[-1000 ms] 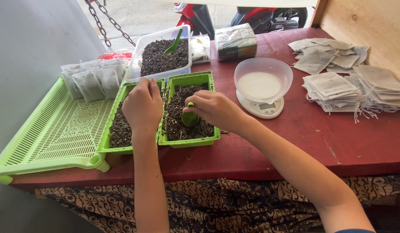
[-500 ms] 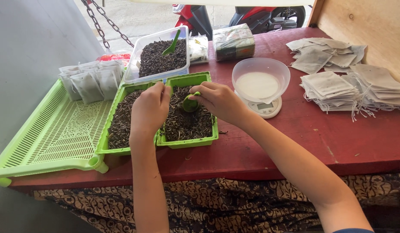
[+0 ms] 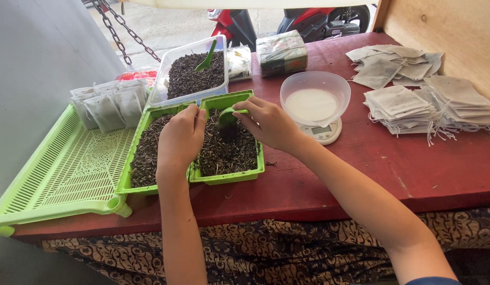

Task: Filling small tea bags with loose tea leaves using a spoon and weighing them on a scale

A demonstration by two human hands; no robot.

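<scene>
A small green scoop (image 3: 227,117) was pinched between the fingers of the right hand (image 3: 266,124), its bowl held just above the dried tea leaves in the right green tray (image 3: 229,177). Just left of that grip, the left hand (image 3: 181,138) was curled shut over the divide between this tray and the left green tray (image 3: 130,182); whether anything was held inside it could not be told. Right of the grip sat a clear bowl (image 3: 314,89) on a white scale (image 3: 324,132).

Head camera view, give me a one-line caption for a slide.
Right hand lifts a green scoop over a green tray of dried leaves; left hand beside it.
</scene>
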